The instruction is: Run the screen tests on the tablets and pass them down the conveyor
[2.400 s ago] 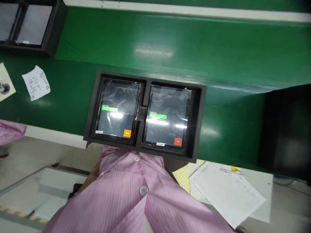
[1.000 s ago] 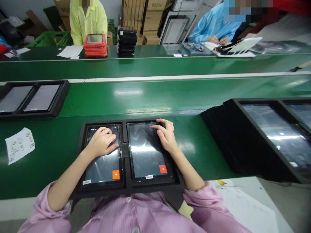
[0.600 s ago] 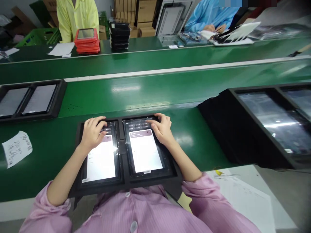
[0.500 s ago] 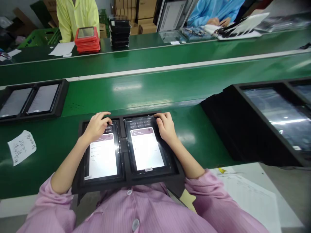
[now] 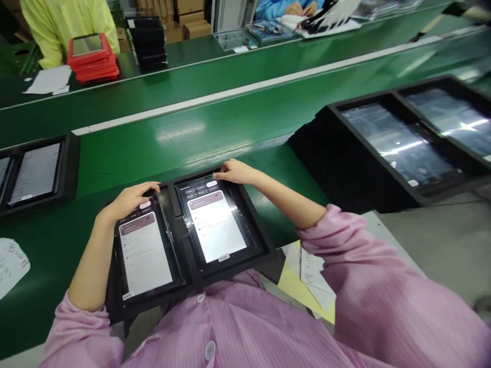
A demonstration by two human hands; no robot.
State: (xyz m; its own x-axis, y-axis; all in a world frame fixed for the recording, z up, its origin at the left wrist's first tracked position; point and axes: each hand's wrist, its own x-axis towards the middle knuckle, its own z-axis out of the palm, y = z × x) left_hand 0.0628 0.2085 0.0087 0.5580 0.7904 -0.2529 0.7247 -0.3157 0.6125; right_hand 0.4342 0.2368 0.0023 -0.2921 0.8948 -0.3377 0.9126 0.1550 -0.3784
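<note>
One tray (image 5: 195, 276), low at frame centre, holds a left tablet (image 5: 148, 253) and a right tablet (image 5: 217, 225).
Each runs lengthwise up-frame to its nearer hand: left hand (image 5: 130, 200), grip apart; right hand (image 5: 236, 171) bent at the corner, grip too hidden to tell. Green counter (image 5: 126, 153) beyond.

An electronics factory, judging by the long green workbench (image 5: 126, 158), tablets (image 5: 218, 225) in black trays (image 5: 326, 163), cardboard boxes (image 5: 191, 18) and people (image 5: 299, 9) in smocks (image 5: 71, 25) opposite
</note>
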